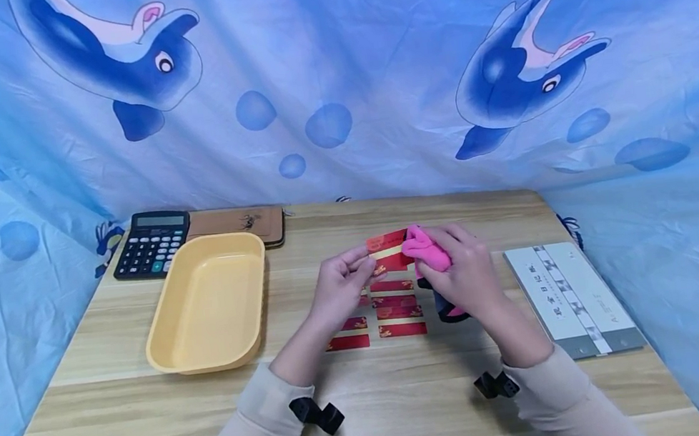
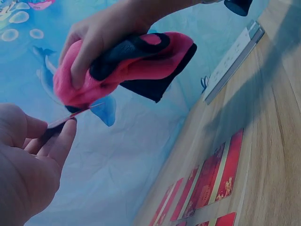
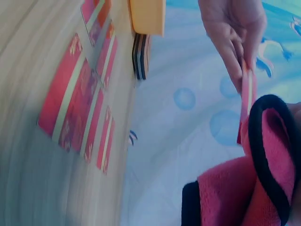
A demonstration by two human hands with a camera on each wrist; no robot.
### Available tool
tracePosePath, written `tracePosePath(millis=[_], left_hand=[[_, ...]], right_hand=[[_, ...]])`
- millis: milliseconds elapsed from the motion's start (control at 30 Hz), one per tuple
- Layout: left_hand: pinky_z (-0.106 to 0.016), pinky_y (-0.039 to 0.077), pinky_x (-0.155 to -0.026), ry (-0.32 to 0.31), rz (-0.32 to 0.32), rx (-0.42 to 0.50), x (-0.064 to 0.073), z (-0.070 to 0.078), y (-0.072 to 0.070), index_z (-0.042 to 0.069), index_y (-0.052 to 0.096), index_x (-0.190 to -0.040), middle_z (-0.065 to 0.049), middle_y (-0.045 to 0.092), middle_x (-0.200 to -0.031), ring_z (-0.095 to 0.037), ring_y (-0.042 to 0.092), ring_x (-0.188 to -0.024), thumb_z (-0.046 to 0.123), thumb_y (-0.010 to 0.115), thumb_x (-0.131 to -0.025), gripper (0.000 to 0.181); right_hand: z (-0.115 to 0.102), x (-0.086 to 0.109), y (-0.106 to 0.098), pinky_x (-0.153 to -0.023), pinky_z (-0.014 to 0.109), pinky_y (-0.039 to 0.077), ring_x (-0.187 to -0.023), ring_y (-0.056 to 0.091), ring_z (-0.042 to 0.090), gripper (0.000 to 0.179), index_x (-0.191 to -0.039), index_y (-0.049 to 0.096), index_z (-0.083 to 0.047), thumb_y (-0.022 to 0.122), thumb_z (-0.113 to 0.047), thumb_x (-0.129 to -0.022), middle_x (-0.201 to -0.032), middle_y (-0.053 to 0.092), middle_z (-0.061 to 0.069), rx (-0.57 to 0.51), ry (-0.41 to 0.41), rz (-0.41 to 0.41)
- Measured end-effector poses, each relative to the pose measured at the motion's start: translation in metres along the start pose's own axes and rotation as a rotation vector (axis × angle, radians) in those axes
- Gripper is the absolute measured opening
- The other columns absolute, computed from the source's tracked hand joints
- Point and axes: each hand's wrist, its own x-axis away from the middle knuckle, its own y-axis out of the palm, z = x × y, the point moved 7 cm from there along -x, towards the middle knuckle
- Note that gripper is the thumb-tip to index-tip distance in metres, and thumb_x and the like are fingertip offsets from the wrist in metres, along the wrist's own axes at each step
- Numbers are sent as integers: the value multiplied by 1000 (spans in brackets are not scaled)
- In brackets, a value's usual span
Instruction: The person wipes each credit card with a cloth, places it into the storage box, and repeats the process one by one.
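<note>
My left hand (image 1: 346, 279) pinches a red and gold card (image 1: 385, 244) by its left edge, raised above the table. Bunched in my right hand (image 1: 468, 269) is a pink cloth with black edging (image 1: 430, 253), pressed against the card's right end. In the left wrist view the cloth (image 2: 136, 61) hangs in folds below the fingers, and the card (image 2: 70, 117) shows nearly edge-on. Below the hands, more red and gold cards (image 1: 402, 329) lie in two columns on the table; the hands and raised card hide some of them.
A yellow plastic tray (image 1: 163, 340) stands on the left of the wooden table (image 1: 359, 418). Behind it are a black calculator (image 1: 152, 244) and a brown notebook (image 1: 236, 223). A pale ledger book (image 1: 572, 297) lies at the right. Blue dolphin-print curtains (image 1: 335, 90) surround the table.
</note>
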Motion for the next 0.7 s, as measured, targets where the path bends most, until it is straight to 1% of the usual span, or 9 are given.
tracePosePath(millis=[67, 167, 233, 300, 400, 433, 533, 633, 700], left_hand=[[-17, 60, -64, -3, -22, -30, 0, -1, 3, -3, 57, -139, -18, 69, -125, -35, 71, -104, 11, 58, -104, 38], [-15, 44, -43, 20, -60, -60, 0, -2, 8, -1, 55, -141, -15, 69, -125, -34, 72, -103, 9, 57, -104, 39], [-12, 50, -51, 59, -81, -57, 0, 0, 11, -3, 54, -141, -17, 68, -127, -28, 72, -105, 4, 55, -104, 38], [-12, 55, -61, 95, -92, -55, 0, 2, 13, -5, 53, -141, -19, 67, -128, -19, 72, -103, 0, 53, -103, 39], [-12, 55, -62, 117, -82, -53, 2, 4, 12, -8, 53, -140, -21, 67, -125, -9, 69, -79, -2, 52, -102, 38], [-13, 52, -56, 112, -77, -52, 2, 5, 12, -6, 54, -140, -20, 68, -124, -8, 68, -74, -1, 53, -103, 38], [-16, 45, -44, 87, -55, -62, 4, 7, 8, -2, 56, -140, -16, 71, -121, -14, 70, -71, 6, 55, -104, 37], [-19, 58, -58, 75, -22, -65, 5, 9, 2, 0, 58, -138, -14, 72, -120, -21, 75, -90, 10, 57, -104, 36], [-24, 63, -72, 81, -4, -49, 6, 11, -1, -2, 59, -137, -16, 72, -120, -24, 74, -93, 8, 57, -104, 35]], right_hand=[[-8, -1, 5, -66, 47, 63, -85, 68, 34, 41, -114, 72, 1, 84, -14, -78, -105, 69, 20, -3, -26, 6], [-21, -3, 12, -63, 44, 63, -82, 69, 32, 40, -113, 73, 1, 84, -15, -78, -103, 69, 19, -55, -66, 14], [-31, -4, 16, -61, 42, 62, -81, 69, 30, 40, -112, 73, 0, 84, -14, -77, -103, 69, 17, -108, -88, 20], [-38, -4, 18, -61, 41, 62, -82, 69, 29, 39, -113, 73, 0, 84, -12, -77, -103, 69, 17, -148, -105, 25], [-42, -3, 18, -63, 41, 63, -83, 69, 29, 39, -112, 73, 0, 84, -11, -76, -104, 69, 17, -163, -114, 35], [-42, -3, 18, -63, 41, 63, -83, 69, 29, 39, -112, 73, 0, 83, -10, -76, -104, 69, 17, -152, -114, 37], [-36, -3, 13, -64, 42, 64, -82, 69, 31, 40, -113, 73, 0, 85, -11, -77, -104, 68, 18, -111, -101, 38], [-26, -3, 6, -64, 45, 64, -78, 70, 33, 41, -114, 72, 2, 86, -11, -77, -104, 68, 20, -46, -68, 46], [-17, -3, 1, -66, 48, 64, -79, 70, 35, 43, -114, 72, 3, 87, -11, -76, -105, 68, 21, -5, -32, 60]])
